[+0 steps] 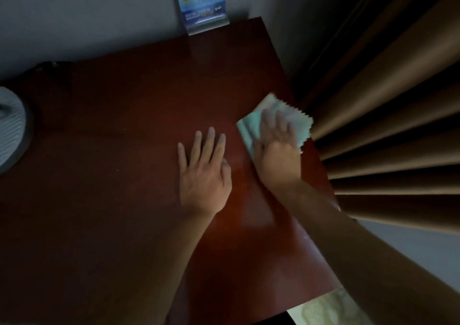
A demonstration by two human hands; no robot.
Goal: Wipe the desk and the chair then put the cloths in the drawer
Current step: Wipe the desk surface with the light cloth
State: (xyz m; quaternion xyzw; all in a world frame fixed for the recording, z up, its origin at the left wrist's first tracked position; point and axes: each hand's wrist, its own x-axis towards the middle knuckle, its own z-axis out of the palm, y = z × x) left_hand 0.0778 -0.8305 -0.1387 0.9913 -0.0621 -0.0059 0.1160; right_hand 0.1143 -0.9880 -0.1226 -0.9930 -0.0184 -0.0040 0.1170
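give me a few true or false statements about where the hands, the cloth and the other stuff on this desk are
1. The right hand presses flat on a pale green cloth. True.
2. The cloth lies at the desk's left edge. False: it lies near the right edge of the desk, beside the curtain.
3. The left hand holds a second cloth. False: it rests flat on bare wood with nothing in it.
4. A blue leaflet stand is at the back of the desk by the wall. True.
5. A pale ribbed object sits at the far left. True.
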